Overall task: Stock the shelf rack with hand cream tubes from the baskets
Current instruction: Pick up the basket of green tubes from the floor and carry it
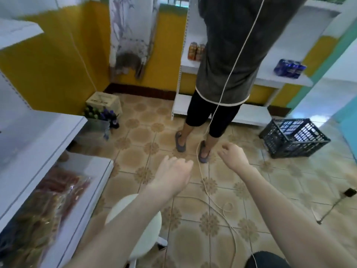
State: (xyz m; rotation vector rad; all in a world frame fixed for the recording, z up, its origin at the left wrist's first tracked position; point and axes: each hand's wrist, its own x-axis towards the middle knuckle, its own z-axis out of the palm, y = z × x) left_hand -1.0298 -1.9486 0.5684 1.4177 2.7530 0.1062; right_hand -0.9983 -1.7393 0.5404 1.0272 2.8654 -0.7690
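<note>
Left hand (173, 167): bare and empty, fingers loosely curled; held out over the floor (270, 190) near 6 o'clock, free for a pick.
Right hand (234, 156): also empty, fingers relaxed and drooping; on the side nearer the basket.
Basket (295, 138): dark crate on the tiles at 3 o'clock, well apart from both hands; pale contents behind the mesh, possibly the hand cream tubes, too blurred to confirm.
Shelf rack (48, 132): white, at 9 o'clock, close by; lowest tier carries red packets (58, 190), so judged room lies on the tier above.
Cable (208, 190): loose across the floor between hands and basket; a trip risk on the way over.
</note>
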